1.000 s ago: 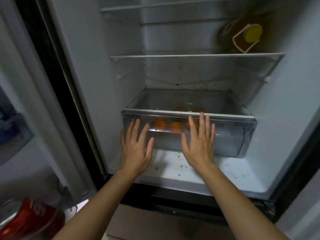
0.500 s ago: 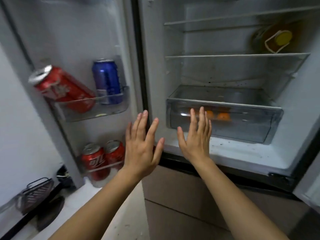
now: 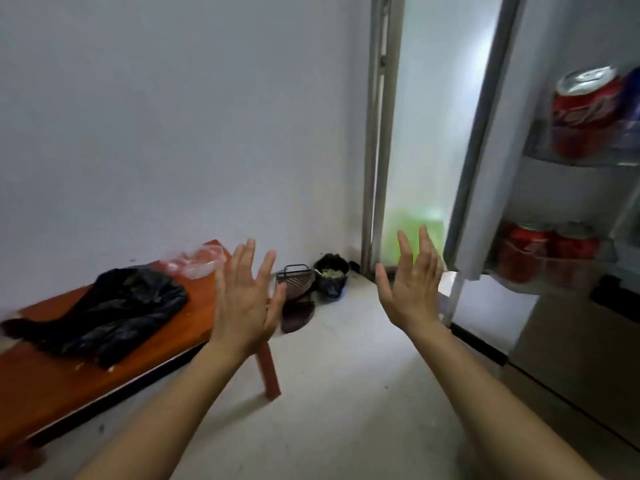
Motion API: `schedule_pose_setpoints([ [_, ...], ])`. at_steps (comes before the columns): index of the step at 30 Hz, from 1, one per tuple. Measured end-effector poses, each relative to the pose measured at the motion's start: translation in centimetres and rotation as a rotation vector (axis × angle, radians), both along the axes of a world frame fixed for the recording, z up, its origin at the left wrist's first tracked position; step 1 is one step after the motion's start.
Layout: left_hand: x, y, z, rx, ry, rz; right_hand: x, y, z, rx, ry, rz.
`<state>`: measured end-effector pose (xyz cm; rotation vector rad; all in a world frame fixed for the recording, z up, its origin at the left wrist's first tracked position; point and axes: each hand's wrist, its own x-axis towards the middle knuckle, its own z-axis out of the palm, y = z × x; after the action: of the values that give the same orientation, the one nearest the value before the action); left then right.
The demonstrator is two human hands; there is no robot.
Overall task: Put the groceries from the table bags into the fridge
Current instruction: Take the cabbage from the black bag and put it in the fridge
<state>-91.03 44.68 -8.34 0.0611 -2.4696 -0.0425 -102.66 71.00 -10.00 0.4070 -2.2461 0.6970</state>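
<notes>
Pale wall behind; both empty hands, left hand and right hand, spread open, likely reaching toward the crumpled black plastic bag on the low orange wooden desk, lower left.

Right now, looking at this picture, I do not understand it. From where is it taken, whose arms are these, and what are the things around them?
There is no machine here. A person wears a camera on the head, so you see the room from their eyes, looking forward and down. The two bare arms are their own. The left hand and the right hand are both open, with fingers spread, and hold nothing.

On the left stands a low orange-brown table. On it lie a crumpled black plastic bag and, further back, a clear plastic bag. What is inside them cannot be seen.

On the right is the open fridge door. Its shelves hold red drink cans, one above and two below.

On the floor by the wall sit a small dark basket and a dark pot.
</notes>
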Motion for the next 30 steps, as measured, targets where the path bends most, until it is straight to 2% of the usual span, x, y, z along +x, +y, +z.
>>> schedule_pose_setpoints([
  [6,6.7,-15.9,-2.9,0.178,-0.103,0.379,0.2,-17.9,-2.6,0.148,-0.121,0.265],
  [12,6.8,-27.2,-6.8,0.264,-0.192,0.571,-3.8,-32.9,-5.7,0.186,-0.195,0.447],
  [22,-0.8,-45.1,-7.4,0.327,-0.358,0.707,-15.1,-55.3,-5.8,0.271,-0.324,0.702],
  [27,-2.2,-51.9,-8.9,0.318,-0.387,0.693,-16.7,-65.1,-6.0,0.317,-0.364,0.825],
  [30,-3.5,-56.6,-10.6,0.398,-0.398,0.659,-16.3,-70.4,-7.2,0.352,-0.399,0.914],
])
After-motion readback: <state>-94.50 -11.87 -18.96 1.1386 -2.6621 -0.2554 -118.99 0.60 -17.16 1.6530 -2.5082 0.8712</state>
